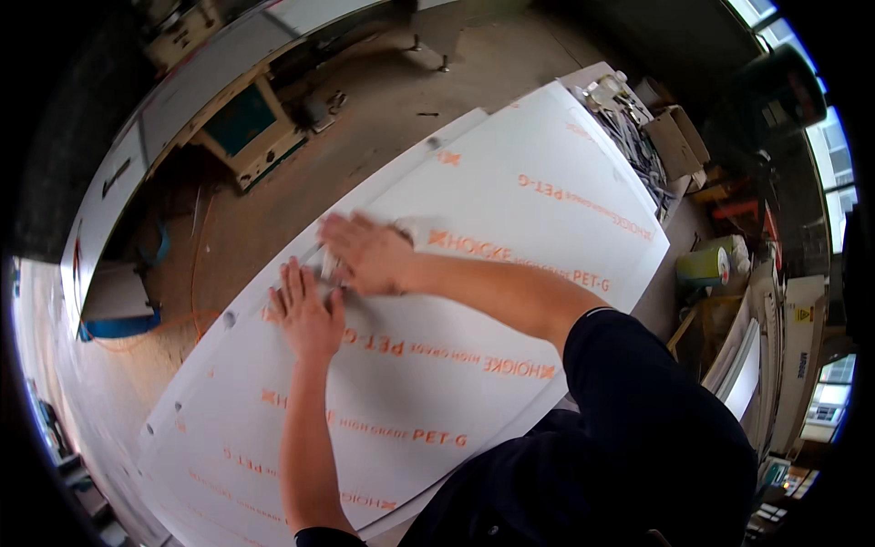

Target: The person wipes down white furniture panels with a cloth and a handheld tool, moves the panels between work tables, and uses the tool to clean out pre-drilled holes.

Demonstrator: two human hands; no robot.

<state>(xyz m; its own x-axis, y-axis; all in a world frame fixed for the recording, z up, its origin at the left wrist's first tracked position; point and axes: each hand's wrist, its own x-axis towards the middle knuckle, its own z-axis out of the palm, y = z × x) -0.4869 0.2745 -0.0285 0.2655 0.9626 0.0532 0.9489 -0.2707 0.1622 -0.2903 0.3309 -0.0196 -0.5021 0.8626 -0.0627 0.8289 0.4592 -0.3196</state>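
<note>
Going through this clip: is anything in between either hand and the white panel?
Nothing visible stands between the left hand and the white panel. At the right hand, a pale item shows at the edge, perhaps partly under the palm; it is too blurred to identify.

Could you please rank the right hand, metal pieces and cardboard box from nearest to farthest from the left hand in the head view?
1. Right hand: just up and right of the left hand.
2. Metal pieces: past the right end of the white sheet.
3. Cardboard box: just right of the metal pieces.
</note>
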